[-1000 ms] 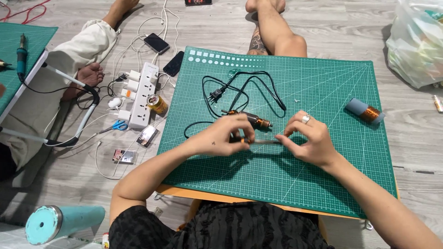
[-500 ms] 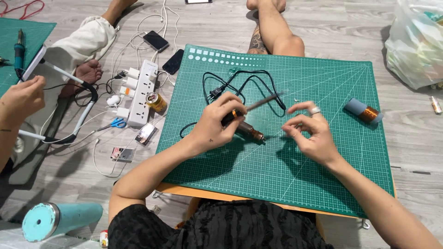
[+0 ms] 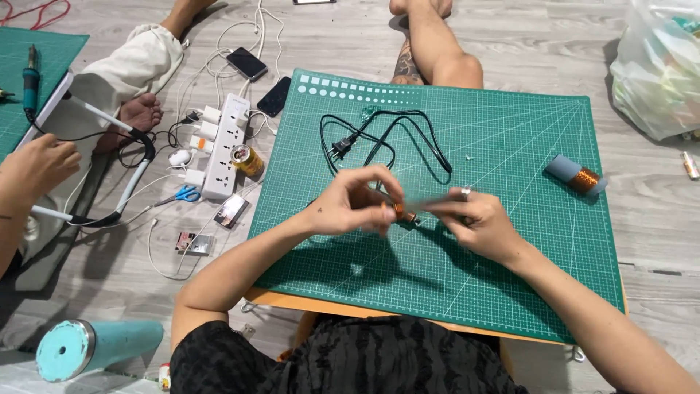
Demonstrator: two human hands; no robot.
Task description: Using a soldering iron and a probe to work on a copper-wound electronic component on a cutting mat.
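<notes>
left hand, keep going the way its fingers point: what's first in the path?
Likely the right hand: the left hand points rightward across the green mat, fingertips nearly meeting over the small copper-wound part between them. Depth unclear.

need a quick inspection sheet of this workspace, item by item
surface: green cutting mat on a board, set on a grey wood floor.
job's things: soldering iron with copper-coloured collar, held above the mat.
clutter: copper wire spool on the mat; white power strip, blue scissors, two phones, teal bottle on the floor.
grippers: left hand and right hand both grip the iron.
cables: black plug cord looped on the mat; white leads by the strip.
surroundings: another person's hand, bare legs, plastic bag.
</notes>
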